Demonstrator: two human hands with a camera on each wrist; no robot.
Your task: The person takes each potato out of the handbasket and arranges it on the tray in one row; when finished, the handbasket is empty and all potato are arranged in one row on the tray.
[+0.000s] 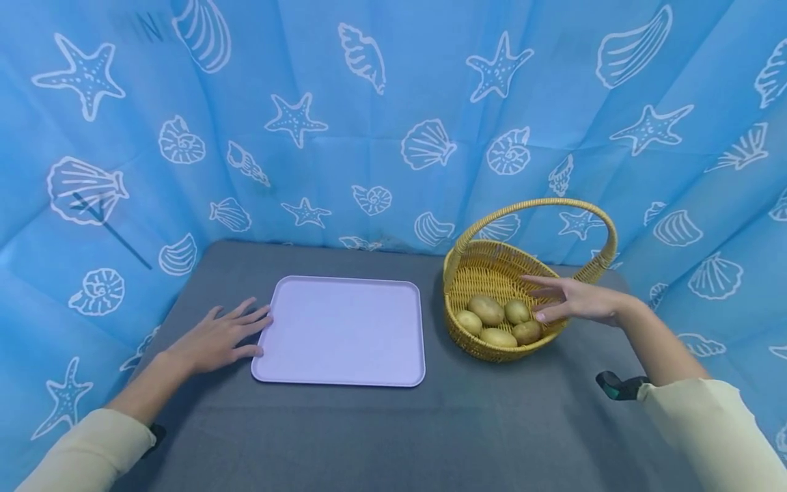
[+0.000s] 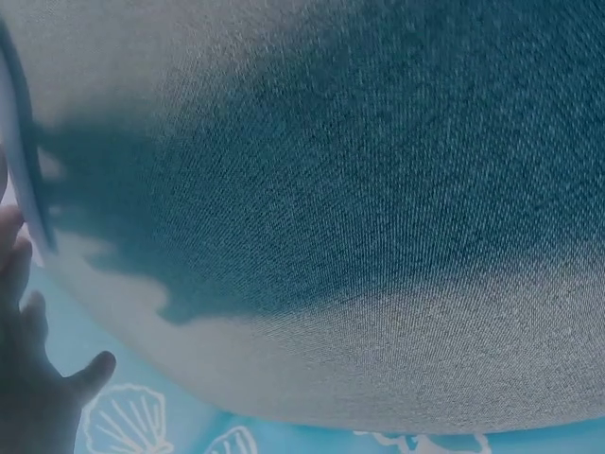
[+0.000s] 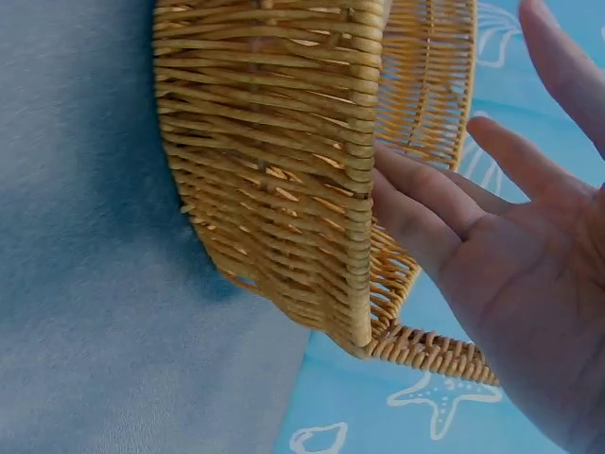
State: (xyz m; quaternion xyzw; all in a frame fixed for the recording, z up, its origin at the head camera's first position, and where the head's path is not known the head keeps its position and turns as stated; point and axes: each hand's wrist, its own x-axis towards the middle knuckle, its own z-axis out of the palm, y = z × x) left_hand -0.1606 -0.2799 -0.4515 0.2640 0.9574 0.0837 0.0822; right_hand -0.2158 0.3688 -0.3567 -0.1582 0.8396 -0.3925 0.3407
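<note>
A lilac tray (image 1: 344, 331) lies flat on the grey cloth, with my left hand (image 1: 224, 338) at its left edge. The fingers of that hand are spread and its fingertips touch or hover over the rim. To the right stands a yellow wicker basket (image 1: 458, 335) with an arched handle, holding several potatoes (image 1: 487, 309). My right hand (image 1: 574, 301) reaches over the basket's right side, fingers extended above the potatoes and holding nothing. In the right wrist view, the fingers of the right hand (image 3: 529, 265) pass behind the woven basket rim (image 3: 359, 189).
A grey cloth (image 1: 369, 437) covers the table. Behind and at both sides hangs a blue curtain (image 1: 393, 96) printed with white shells and starfish. The basket's tall handle (image 1: 541, 203) arches beyond the right hand.
</note>
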